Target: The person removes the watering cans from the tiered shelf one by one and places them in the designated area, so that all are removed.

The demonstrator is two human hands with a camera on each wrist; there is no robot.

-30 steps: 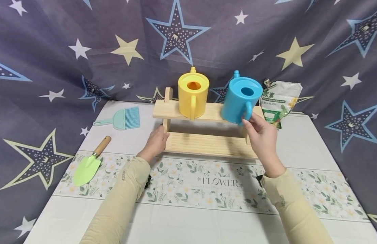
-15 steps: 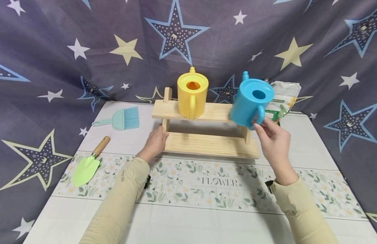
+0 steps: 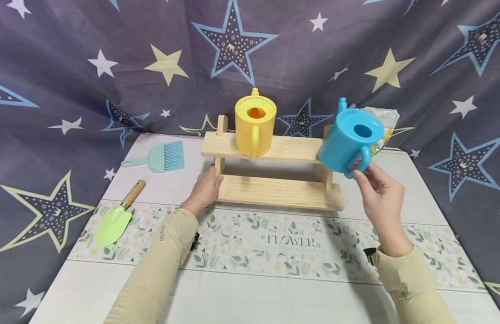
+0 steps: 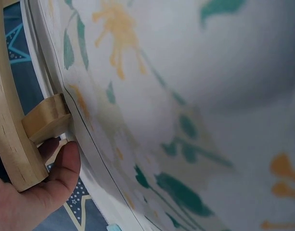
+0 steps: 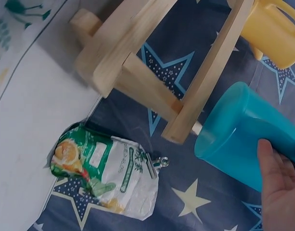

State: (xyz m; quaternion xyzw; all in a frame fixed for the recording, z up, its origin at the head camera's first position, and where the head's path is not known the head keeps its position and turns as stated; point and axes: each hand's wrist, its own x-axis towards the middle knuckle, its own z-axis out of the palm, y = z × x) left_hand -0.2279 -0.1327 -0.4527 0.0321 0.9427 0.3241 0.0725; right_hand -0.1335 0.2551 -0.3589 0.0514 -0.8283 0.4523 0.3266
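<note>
A two-tier wooden shelf [image 3: 282,191] stands at the middle back of the table. My left hand [image 3: 204,188] grips its left end by the lower board; in the left wrist view the fingers curl round the board's end [image 4: 29,175]. By the lower part of its handle, my right hand [image 3: 381,198] holds a blue watering can [image 3: 344,139], tilted at the right end of the upper board. The right wrist view shows the can's base [image 5: 222,118] close to that board's end. On the upper board, left of centre, a yellow watering can [image 3: 250,130] stands upright.
Behind the blue can is a clipped white-and-green bag [image 5: 113,168], mostly hidden in the head view. On the left lie a light-blue brush [image 3: 160,157] and a green trowel [image 3: 114,222] with a wooden handle. A star-patterned curtain [image 3: 132,54] hangs behind the table.
My right hand has moved the blue watering can to the right along the upper board, and it leans more. The left hand stays on the shelf; the yellow can has not moved.
</note>
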